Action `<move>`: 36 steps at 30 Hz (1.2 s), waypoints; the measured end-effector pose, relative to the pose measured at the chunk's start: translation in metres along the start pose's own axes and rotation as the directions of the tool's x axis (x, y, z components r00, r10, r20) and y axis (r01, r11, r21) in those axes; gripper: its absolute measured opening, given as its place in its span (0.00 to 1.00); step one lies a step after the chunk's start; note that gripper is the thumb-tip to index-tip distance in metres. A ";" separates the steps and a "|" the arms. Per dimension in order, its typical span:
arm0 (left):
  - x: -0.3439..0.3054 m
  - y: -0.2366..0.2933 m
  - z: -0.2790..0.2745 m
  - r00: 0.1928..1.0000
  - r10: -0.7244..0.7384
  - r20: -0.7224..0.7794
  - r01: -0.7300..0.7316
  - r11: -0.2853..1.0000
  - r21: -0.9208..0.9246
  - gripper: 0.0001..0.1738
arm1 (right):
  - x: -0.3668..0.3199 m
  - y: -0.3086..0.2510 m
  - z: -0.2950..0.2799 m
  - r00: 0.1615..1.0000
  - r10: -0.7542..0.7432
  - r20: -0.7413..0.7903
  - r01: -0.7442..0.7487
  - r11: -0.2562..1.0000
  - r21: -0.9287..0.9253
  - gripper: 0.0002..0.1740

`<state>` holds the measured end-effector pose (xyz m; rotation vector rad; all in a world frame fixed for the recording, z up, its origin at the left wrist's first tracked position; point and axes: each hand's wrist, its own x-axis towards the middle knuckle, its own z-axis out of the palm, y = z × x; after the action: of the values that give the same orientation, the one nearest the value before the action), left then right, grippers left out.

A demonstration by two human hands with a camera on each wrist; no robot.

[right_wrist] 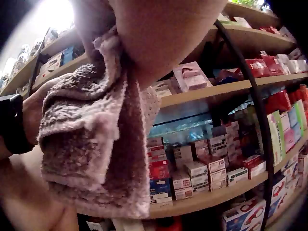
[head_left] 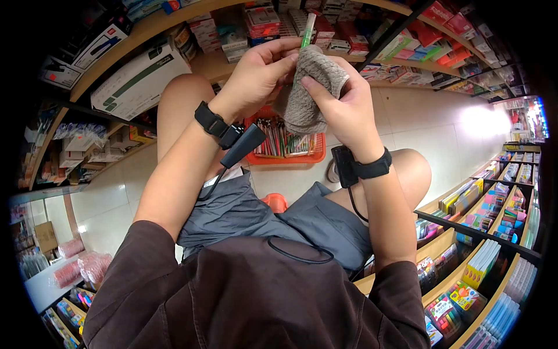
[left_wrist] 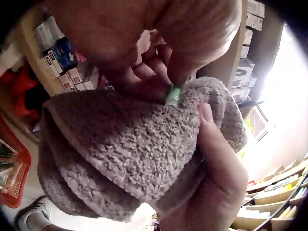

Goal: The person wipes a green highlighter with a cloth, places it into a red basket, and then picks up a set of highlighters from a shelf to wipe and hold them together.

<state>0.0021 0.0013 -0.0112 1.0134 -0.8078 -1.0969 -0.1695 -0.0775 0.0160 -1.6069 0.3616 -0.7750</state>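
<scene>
A slim green pen [head_left: 307, 34] with a clear end sticks up above a grey-brown towelling cloth [head_left: 311, 87] in the head view. My left hand [head_left: 264, 72] pinches the pen right at the cloth's upper edge. The cloth is gripped by my right hand [head_left: 350, 116], its thumb lying across the front and folds hanging below. In the left wrist view, a short green piece of the pen [left_wrist: 173, 96] shows between the left fingers and the cloth [left_wrist: 134, 144]; the lower part is hidden. Loose folds of cloth [right_wrist: 91, 159] fill the left of the right wrist view.
Below the hands, an orange-red basket [head_left: 289, 160] of many pens stands on the tiled floor between the knees. Shelves [head_left: 221, 68] of small boxes run along the front. A large white carton [head_left: 142, 87] sits at left, and stationery racks [head_left: 465, 262] stand at right.
</scene>
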 end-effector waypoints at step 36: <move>-0.009 0.001 0.016 0.942 0.246 0.226 -0.330 0.797 0.506 0.22 | 0.020 0.008 -0.029 0.968 -0.087 -0.237 0.119 0.985 0.128 0.16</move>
<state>-0.0148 0.0063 -0.0047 1.2271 -1.4002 -0.6904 -0.1728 -0.1130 0.0145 -1.4145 0.3822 -1.0493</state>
